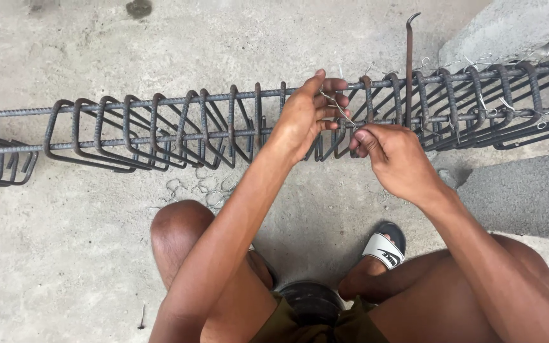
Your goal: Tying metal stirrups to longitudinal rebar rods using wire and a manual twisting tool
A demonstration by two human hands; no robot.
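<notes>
A long rebar cage (pixel 160 124) of dark steel stirrups on straight bars lies across the concrete floor in front of me. My left hand (pixel 306 114) rests on the cage's near bar with its fingers curled over a thin tie wire (pixel 338 109). My right hand (pixel 394 159) pinches the lower end of the same wire just beside the left hand. A hooked steel tying tool (pixel 408 63) stands upright against the cage right behind my right hand. Stirrups to the right carry twisted wire ties (pixel 487 105).
Loose bits of wire (pixel 201 185) lie on the floor under the cage. A concrete block (pixel 509 28) sits at the top right. My bare knees and a sandalled foot (pixel 384 248) are below; I sit on a dark round object (pixel 312 302).
</notes>
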